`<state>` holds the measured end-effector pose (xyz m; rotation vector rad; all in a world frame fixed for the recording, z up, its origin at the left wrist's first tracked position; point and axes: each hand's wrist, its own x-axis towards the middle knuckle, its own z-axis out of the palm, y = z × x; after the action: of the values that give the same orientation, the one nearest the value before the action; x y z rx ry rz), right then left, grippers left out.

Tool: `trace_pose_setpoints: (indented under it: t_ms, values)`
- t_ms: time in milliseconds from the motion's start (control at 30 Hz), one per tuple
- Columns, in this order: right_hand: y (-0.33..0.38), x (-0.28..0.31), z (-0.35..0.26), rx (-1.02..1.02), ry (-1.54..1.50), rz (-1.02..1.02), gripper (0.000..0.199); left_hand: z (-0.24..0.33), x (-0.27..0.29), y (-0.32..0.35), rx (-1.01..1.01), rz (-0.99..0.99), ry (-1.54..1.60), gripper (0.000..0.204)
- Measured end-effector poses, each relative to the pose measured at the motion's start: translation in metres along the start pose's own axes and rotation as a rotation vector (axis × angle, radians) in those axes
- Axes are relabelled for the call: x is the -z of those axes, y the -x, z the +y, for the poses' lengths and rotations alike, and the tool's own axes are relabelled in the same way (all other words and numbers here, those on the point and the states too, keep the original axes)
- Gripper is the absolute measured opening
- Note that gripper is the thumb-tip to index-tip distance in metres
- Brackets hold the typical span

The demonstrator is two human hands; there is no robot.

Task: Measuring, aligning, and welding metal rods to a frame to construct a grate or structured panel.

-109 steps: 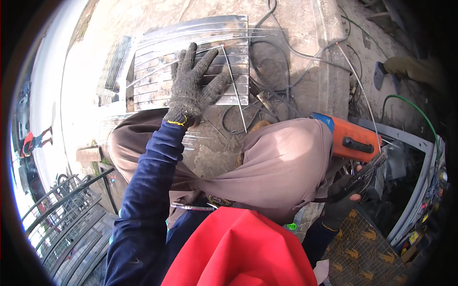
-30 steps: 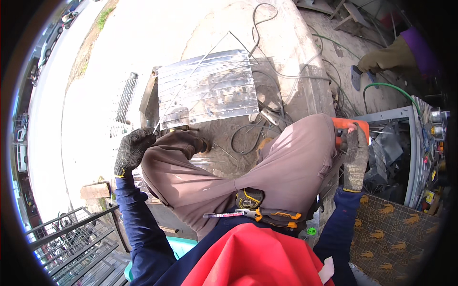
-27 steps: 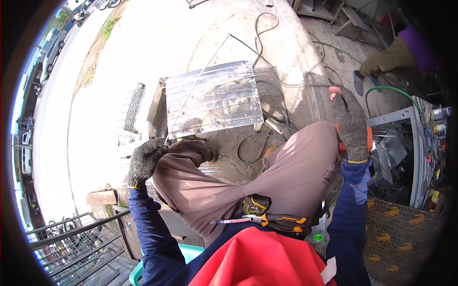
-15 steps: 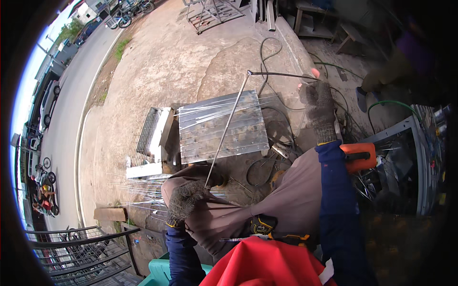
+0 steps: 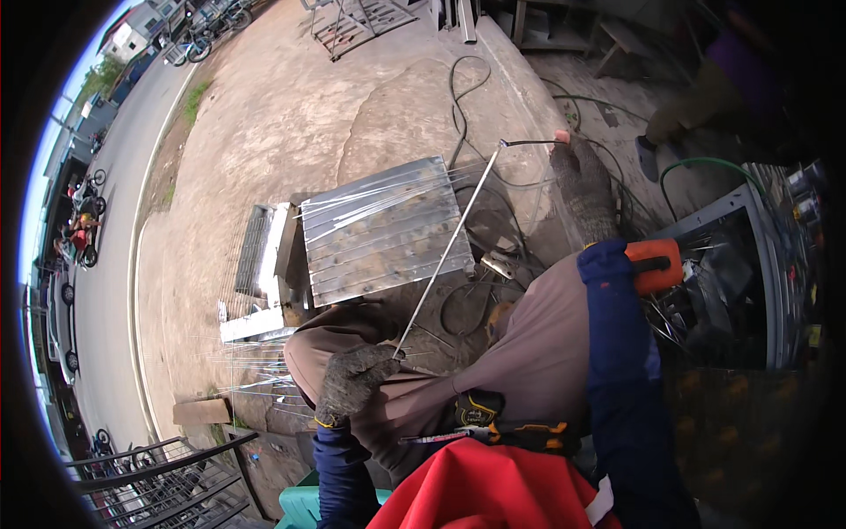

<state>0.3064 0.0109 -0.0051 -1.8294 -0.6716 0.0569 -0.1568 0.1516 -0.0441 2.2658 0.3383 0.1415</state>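
Note:
My left hand (image 5: pixel 357 381), in a dark knit work glove, is closed round the lower end of a long thin pale metal rod (image 5: pixel 448 251) above my left knee. The rod slants up and away to the right. At its far tip it meets a thin dark strip (image 5: pixel 531 142); how they join is too small to tell. My right hand (image 5: pixel 585 187), gloved with bare fingertips showing, reaches forward and pinches the strip's other end. Beyond my knees lies a slatted grey metal panel (image 5: pixel 379 247) with several thin wires (image 5: pixel 370 210) across it.
An orange tool handle (image 5: pixel 654 267) is beside my right arm, near a grey metal frame (image 5: pixel 771 291). Hoses (image 5: pixel 458 97) snake over the concrete. Thin rods (image 5: pixel 260 366) and a black railing (image 5: pixel 176 463) are at left. Another person's foot (image 5: pixel 648 159) shows at upper right.
The rod's far tip has moved right, toward my right hand, and the visible stretch of dark strip is shorter. My left hand has shifted slightly right; the view has turned a little.

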Motion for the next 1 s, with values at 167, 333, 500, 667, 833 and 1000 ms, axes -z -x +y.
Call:
trace_pose_setpoints:
  t_ms: [167, 333, 500, 667, 833, 1000]
  values:
    - [0.002, 0.001, 0.003, -0.017, -0.084, 0.056, 0.036, 0.02, -0.005, -0.017, -0.013, -0.046, 0.062, 0.028]
    - [-0.007, -0.003, 0.016, 0.074, -0.072, 0.023, 0.037, 0.026, -0.014, -0.023, 0.175, -0.001, 0.308, 0.024]
    - [-0.006, 0.004, -0.003, 0.092, -0.128, -0.004, 0.03, 0.029, -0.014, -0.035, 0.142, 0.043, 0.201, 0.019]
    - [0.001, 0.006, -0.028, 0.223, 0.008, 0.297, 0.024, 0.018, -0.035, -0.076, 0.306, 0.24, 0.159, 0.022]
    - [0.003, 0.004, -0.029, 0.23, 0.119, 0.222, 0.021, -0.002, -0.053, -0.092, 0.446, 0.082, 0.307, 0.025]
    - [0.006, 0.005, -0.028, 0.256, 0.198, 0.146, 0.021, -0.017, -0.065, -0.085, 0.362, 0.068, 0.789, 0.014]
